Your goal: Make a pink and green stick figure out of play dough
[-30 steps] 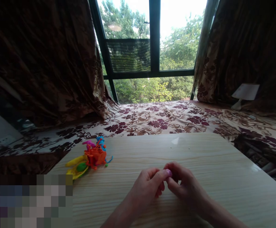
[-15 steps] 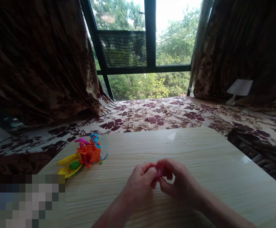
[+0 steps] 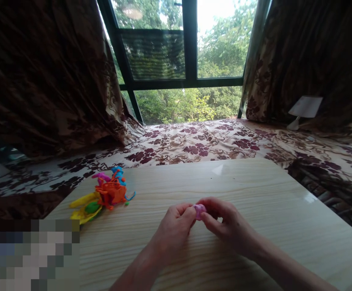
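A small lump of pink modelling clay (image 3: 199,211) is pinched between my two hands, above the near middle of the pale wood-grain table (image 3: 163,182). My left hand (image 3: 177,222) grips its left side, the thumb lying along the near face. From the right, the thumb and fingers of my right hand (image 3: 222,216) close on the same lump. Part of the clay and several fingertips are hidden behind the hands.
Clay pieces stand at the table's left: an orange shape (image 3: 112,193), a blue one (image 3: 118,173), a pink one (image 3: 101,176) and a yellow one with green (image 3: 86,212). Beyond the table lies a flowered cloth (image 3: 194,141). A white lamp (image 3: 305,107) stands far right.
The pink clay shows more between my fingers now, and my right thumb has moved up against it. The view has shifted slightly. The clay pieces at the left stay in place.
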Action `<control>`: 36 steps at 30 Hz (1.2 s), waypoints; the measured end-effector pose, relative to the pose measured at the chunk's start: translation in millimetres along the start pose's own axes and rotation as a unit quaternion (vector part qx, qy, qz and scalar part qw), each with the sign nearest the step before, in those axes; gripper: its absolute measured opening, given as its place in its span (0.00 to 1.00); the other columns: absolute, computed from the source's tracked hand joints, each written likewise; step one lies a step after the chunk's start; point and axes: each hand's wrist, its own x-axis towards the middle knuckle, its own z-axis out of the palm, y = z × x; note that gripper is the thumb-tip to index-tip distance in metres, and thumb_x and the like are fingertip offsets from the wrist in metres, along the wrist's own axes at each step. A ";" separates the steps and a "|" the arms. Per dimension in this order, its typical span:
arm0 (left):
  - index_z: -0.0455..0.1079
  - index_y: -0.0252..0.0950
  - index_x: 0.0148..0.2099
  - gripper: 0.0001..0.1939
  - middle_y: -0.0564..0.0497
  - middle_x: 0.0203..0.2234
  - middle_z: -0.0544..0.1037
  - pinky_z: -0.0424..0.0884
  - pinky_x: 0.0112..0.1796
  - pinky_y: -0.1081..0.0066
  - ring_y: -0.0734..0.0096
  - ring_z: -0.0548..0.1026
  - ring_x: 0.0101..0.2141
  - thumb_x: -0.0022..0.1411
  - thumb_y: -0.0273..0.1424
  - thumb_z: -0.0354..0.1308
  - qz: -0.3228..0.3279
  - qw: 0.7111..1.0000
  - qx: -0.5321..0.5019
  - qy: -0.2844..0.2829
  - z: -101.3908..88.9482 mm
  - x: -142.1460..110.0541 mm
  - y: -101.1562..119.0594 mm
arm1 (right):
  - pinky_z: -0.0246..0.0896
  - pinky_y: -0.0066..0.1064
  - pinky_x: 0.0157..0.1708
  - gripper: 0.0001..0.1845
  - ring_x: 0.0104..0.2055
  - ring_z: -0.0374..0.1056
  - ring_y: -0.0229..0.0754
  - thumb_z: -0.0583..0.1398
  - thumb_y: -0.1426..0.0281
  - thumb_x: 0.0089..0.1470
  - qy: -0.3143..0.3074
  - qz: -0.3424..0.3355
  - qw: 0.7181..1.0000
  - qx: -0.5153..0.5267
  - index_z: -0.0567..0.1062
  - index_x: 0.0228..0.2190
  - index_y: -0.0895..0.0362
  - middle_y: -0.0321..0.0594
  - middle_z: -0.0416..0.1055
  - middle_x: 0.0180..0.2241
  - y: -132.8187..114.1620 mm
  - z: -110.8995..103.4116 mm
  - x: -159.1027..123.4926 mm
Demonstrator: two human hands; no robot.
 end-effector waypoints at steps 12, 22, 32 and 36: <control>0.67 0.34 0.27 0.14 0.56 0.19 0.64 0.58 0.27 0.76 0.76 0.61 0.24 0.57 0.38 0.47 0.054 0.998 0.037 -0.013 -1.8 -3.5 14.2 | 0.53 0.22 0.23 0.04 0.24 0.59 0.32 0.54 0.77 0.49 0.050 0.015 0.999 0.016 0.67 0.27 0.57 0.32 0.66 0.22 -5.5 -2.6 0.0; 0.63 0.35 0.23 0.14 0.59 0.14 0.55 0.56 0.22 0.76 0.78 0.54 0.19 0.58 0.35 0.46 0.027 0.999 -0.027 0.022 -1.2 3.0 -0.9 | 0.57 0.23 0.26 0.11 0.26 0.60 0.33 0.55 0.74 0.50 0.007 -0.013 0.997 0.070 0.67 0.39 0.57 0.32 0.66 0.25 -6.1 -6.7 4.5; 0.67 0.33 0.27 0.14 0.55 0.19 0.64 0.58 0.28 0.74 0.76 0.61 0.24 0.58 0.36 0.47 0.073 0.997 0.014 -0.037 -4.1 -0.8 12.1 | 0.59 0.24 0.27 0.09 0.26 0.62 0.33 0.56 0.75 0.49 0.053 -0.041 0.997 0.036 0.68 0.36 0.56 0.34 0.69 0.27 -4.2 -6.6 5.4; 0.61 0.35 0.21 0.16 0.58 0.14 0.57 0.52 0.23 0.74 0.77 0.54 0.19 0.58 0.34 0.44 0.047 0.999 0.011 -0.013 1.1 0.8 2.7 | 0.55 0.23 0.23 0.03 0.24 0.60 0.33 0.54 0.74 0.51 0.029 -0.012 0.999 0.017 0.68 0.30 0.57 0.33 0.67 0.23 -4.1 -3.2 3.2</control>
